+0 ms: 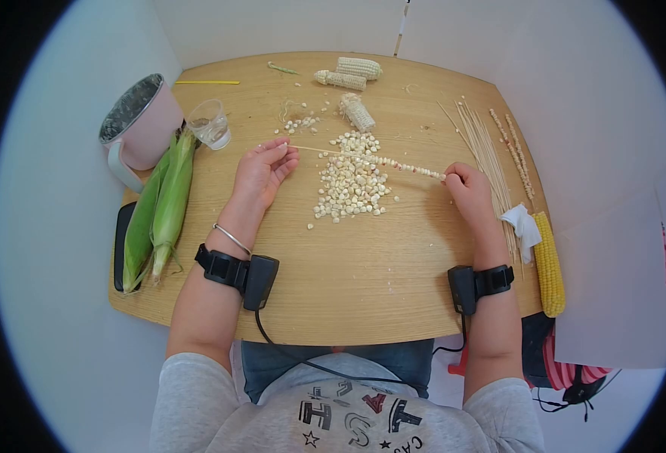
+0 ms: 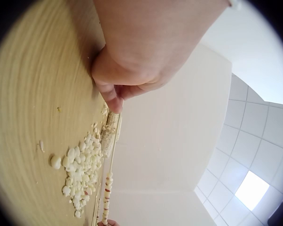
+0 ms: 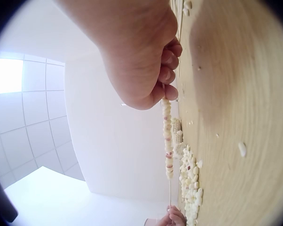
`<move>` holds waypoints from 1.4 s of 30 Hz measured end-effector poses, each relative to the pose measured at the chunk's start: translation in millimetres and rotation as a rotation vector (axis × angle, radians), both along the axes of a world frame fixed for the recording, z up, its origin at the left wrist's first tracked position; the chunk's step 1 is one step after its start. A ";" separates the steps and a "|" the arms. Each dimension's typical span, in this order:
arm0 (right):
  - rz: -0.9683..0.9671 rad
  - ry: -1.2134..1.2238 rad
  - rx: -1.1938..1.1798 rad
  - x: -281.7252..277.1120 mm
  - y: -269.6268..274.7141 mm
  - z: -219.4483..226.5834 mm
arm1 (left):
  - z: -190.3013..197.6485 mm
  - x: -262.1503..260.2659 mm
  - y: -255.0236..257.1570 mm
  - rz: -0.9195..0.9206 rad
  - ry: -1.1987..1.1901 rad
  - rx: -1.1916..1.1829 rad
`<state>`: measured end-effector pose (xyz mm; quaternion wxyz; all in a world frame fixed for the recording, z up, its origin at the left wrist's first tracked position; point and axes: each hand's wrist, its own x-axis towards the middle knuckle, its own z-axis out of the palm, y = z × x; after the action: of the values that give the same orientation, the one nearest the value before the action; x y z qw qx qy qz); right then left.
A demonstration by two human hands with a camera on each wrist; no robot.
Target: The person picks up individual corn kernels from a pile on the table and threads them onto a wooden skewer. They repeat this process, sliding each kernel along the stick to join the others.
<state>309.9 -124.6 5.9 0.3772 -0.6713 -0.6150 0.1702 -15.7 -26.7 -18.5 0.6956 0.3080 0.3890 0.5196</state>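
A thin wooden skewer (image 1: pixel 318 149) is stretched between the hands, raised over the table. White corn kernels (image 1: pixel 408 167), some with reddish spots, are threaded along its right half. My left hand (image 1: pixel 267 172) pinches the bare left end between thumb and fingertip. At the other end, my right hand (image 1: pixel 470 195) grips the skewer with curled fingers, right beside the last kernel; in the right wrist view the threaded row (image 3: pixel 167 136) starts at its fingertips. Below the skewer lies a pile of loose kernels (image 1: pixel 352 189). Behind the pile rests a partly stripped cob (image 1: pixel 358 112).
Bare skewers (image 1: pixel 478 136) and kernel-threaded skewers (image 1: pixel 516 151) lie at right, near a white tissue (image 1: pixel 524 228) and a yellow corn cob (image 1: pixel 549 264). At left are husked green corn ears (image 1: pixel 173 200), a pink mug (image 1: pixel 155 128) and a glass (image 1: pixel 210 128). More cobs (image 1: pixel 359 68) lie behind.
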 end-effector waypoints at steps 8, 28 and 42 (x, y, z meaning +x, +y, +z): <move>-0.008 -0.001 0.005 0.4 0.0 -0.3 | 0.5 0.3 -0.7 -0.016 -0.049 -0.013; -0.012 0.060 0.006 2.8 0.6 -2.8 | 6.4 2.4 -3.2 -0.107 -0.157 -0.018; -0.019 0.092 0.001 3.3 0.9 -4.0 | 9.7 3.9 -4.7 -0.133 -0.188 -0.012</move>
<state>313.2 -123.6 1.9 0.4070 -0.6683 -0.5908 0.1969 -11.9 -31.4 -8.9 0.7638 0.2785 0.3039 0.4967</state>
